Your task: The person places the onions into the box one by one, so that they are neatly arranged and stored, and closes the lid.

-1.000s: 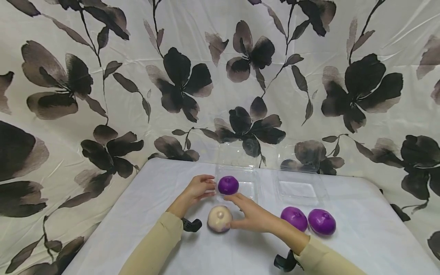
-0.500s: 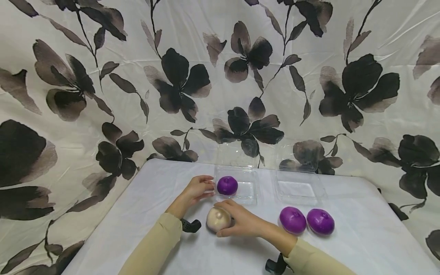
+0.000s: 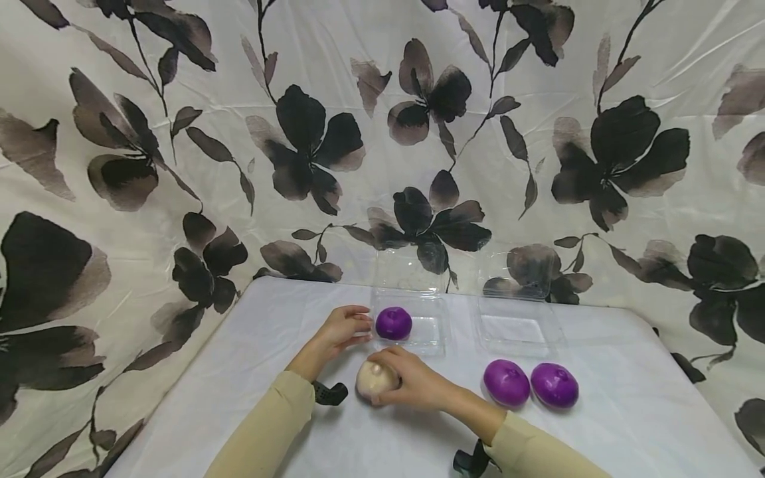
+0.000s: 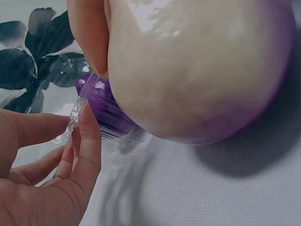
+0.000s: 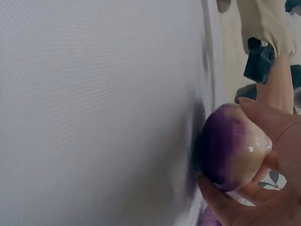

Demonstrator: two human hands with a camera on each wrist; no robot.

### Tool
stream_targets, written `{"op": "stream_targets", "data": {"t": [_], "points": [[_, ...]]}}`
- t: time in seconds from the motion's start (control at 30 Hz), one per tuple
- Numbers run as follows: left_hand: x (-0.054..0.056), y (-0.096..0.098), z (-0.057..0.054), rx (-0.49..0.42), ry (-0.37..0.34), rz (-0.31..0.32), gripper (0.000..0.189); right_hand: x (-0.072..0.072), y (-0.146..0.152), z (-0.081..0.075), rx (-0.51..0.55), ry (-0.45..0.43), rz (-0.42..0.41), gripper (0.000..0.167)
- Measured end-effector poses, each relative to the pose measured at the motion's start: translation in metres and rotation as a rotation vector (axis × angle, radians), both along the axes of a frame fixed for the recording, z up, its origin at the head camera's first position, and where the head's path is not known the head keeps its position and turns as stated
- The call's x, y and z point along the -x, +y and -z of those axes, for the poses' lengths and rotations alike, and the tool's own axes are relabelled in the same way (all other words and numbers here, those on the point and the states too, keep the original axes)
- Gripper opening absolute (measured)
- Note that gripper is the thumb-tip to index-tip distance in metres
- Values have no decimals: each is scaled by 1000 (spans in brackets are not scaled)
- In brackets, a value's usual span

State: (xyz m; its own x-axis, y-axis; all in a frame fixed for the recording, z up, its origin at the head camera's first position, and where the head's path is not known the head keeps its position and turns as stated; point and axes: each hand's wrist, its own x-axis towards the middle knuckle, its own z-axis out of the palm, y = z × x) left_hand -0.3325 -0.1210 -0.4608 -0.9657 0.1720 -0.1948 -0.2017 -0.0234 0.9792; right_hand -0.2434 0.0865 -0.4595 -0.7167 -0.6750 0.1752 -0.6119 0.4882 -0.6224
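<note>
In the head view a round cream-and-purple turnip [image 3: 372,384] sits near the middle of the table. My right hand [image 3: 414,380] grips it from its right side, thumb and fingers curled round it. The right wrist view shows the turnip [image 5: 231,149] cream at one end and deep purple at the other, low over the white cloth. My left hand [image 3: 343,332] is at the left clear plastic box [image 3: 440,332]. Up close, thumb and fingers of the left hand [image 4: 51,165] pinch the box's rim [image 4: 77,113]. A purple round vegetable [image 3: 394,323] lies inside that box.
To the right stands a second clear box [image 3: 520,330] with its lid raised. Nearer me lie two purple round vegetables [image 3: 506,383], side by side. A floral curtain [image 3: 418,133] hangs behind the white table [image 3: 627,372].
My right hand has come down to the turnip from above its right side and closed its fingers and thumb round it. The left hand has stayed at the box.
</note>
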Motion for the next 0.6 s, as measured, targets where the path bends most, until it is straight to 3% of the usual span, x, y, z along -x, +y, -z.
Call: {"op": "stream_targets", "data": {"t": [0.37,0.6], "points": [[0,0,2,6,-1,-1,49,3,6,5,85,-66,29,61],[-1,0,2,9,10,-3,49,3,21,-6,138,-91,46,62]]}}
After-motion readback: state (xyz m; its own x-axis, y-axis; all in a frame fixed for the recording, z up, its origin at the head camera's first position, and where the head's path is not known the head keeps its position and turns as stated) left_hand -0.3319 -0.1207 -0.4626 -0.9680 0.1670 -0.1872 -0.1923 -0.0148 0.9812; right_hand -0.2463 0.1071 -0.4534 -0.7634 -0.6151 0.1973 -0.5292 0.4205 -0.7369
